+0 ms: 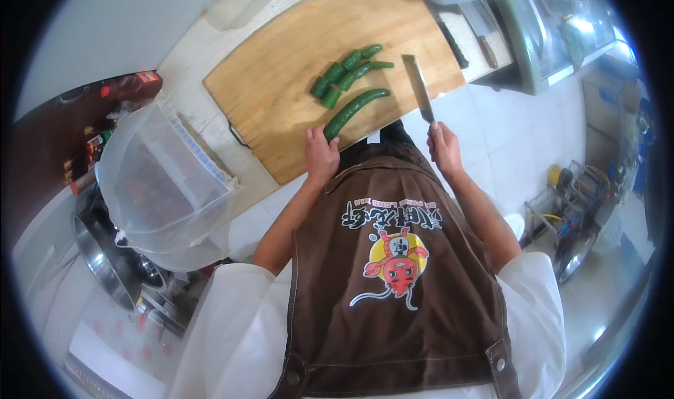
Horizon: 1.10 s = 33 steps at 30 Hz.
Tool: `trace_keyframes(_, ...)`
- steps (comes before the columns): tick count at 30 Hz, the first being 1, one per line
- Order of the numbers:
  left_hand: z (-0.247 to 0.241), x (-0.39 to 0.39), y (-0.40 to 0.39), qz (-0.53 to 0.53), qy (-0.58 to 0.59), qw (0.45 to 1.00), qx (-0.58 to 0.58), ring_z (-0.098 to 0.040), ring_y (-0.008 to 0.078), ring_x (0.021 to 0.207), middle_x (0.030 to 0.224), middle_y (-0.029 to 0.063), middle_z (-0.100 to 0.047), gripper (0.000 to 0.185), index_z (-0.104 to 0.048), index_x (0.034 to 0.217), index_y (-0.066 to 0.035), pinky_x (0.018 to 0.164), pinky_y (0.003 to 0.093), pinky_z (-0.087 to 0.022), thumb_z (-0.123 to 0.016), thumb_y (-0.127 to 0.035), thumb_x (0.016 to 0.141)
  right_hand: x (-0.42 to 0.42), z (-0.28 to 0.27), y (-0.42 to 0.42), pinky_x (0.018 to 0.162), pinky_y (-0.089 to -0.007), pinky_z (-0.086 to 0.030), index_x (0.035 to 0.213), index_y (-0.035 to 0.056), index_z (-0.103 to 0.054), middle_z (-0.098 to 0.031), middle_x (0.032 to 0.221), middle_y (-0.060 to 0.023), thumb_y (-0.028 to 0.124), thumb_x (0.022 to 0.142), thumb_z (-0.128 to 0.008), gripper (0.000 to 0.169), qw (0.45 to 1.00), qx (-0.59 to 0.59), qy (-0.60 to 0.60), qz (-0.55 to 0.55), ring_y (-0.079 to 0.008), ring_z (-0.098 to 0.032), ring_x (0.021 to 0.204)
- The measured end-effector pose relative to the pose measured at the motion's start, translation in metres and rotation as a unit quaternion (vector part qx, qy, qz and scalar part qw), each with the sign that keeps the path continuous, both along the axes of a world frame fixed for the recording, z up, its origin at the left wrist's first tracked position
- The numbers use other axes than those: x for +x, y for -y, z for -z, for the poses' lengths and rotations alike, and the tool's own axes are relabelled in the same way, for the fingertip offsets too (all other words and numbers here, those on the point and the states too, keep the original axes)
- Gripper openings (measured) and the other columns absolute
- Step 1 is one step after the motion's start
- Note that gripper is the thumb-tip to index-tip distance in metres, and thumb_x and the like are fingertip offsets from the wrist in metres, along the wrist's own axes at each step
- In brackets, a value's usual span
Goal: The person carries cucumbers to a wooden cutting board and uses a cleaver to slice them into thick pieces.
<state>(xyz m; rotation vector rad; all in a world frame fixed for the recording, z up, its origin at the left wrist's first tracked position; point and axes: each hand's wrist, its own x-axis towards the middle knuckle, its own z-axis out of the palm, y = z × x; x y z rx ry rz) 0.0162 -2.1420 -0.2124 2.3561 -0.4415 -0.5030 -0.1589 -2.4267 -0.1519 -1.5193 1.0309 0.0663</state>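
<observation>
A whole, curved green cucumber (356, 110) lies near the front edge of a wooden cutting board (274, 72). My left hand (322, 154) grips its near end. Just beyond it, cut cucumber pieces (342, 72) rest in two rough rows. My right hand (445, 145) is closed around the handle of a cleaver (420, 89). The blade points away from me, to the right of the whole cucumber and apart from it. Whether the blade touches the board cannot be made out.
To the left stands a translucent plastic container (163, 188) with dark reddish contents. Beyond the board's right end lie another cleaver (482, 30) and a dark-handled utensil (453, 43). A large metal bowl (102, 257) sits at lower left. Bottles (89, 146) stand at far left.
</observation>
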Motion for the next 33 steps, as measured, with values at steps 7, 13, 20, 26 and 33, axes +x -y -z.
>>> trace_keyframes(7,0.013,-0.012,0.011,0.002,-0.007,1.0,0.017,-0.061,0.0477,0.116,0.125,0.0271,-0.059,0.05,-0.06,0.133,0.004,0.1,0.0528,-0.051,-0.073,-0.016,0.089,-0.014,-0.02,-0.005,0.071,-0.0457,-0.05,0.095,-0.002,-0.064,-0.06,0.071,-0.0195,0.044,0.112,-0.052,0.051,0.982,-0.04,-0.105,-0.151,-0.0317,-0.062,0.07)
trace_keyframes(13,0.016,-0.01,0.005,0.042,0.002,0.999,0.015,-0.062,0.0472,0.113,0.119,0.0271,-0.061,0.049,-0.063,0.129,0.004,0.098,0.0525,-0.052,-0.073,-0.016,0.086,-0.008,-0.012,-0.021,0.08,-0.0518,-0.052,0.098,-0.0004,-0.067,-0.07,0.086,-0.028,0.045,0.112,-0.051,0.05,0.976,-0.078,-0.072,-0.19,-0.0479,-0.068,0.086)
trace_keyframes(20,0.014,-0.017,0.007,0.04,-0.019,0.999,0.025,-0.062,0.0476,0.113,0.12,0.0275,-0.062,0.051,-0.064,0.129,0.004,0.099,0.052,-0.052,-0.075,-0.02,0.086,-0.004,0.013,-0.026,0.081,-0.0554,-0.051,0.096,-0.0007,-0.064,-0.07,0.086,-0.0286,0.046,0.112,-0.049,0.051,0.967,-0.118,-0.069,-0.213,-0.0497,-0.067,0.088)
trace_keyframes(26,0.025,-0.02,0.001,0.032,-0.02,0.999,-0.011,-0.063,0.0473,0.113,0.121,0.0265,-0.063,0.05,-0.064,0.13,0.004,0.099,0.052,-0.052,-0.079,-0.017,0.087,-0.001,0.038,-0.023,0.083,-0.0568,-0.051,0.097,0.0,-0.063,-0.07,0.085,-0.0281,0.048,0.112,-0.045,0.053,0.961,-0.14,-0.07,-0.226,-0.0509,-0.066,0.091)
trace_keyframes(33,0.026,-0.02,0.003,-0.001,0.025,1.0,0.009,-0.064,0.0463,0.111,0.12,0.0245,-0.065,0.049,-0.067,0.131,-0.001,0.098,0.0517,-0.053,-0.08,-0.017,0.087,0.006,0.028,-0.005,0.084,-0.0569,-0.052,0.101,-0.0011,-0.065,-0.071,0.088,-0.0298,0.05,0.112,-0.045,0.056,0.963,-0.1,-0.084,-0.235,-0.0522,-0.067,0.091)
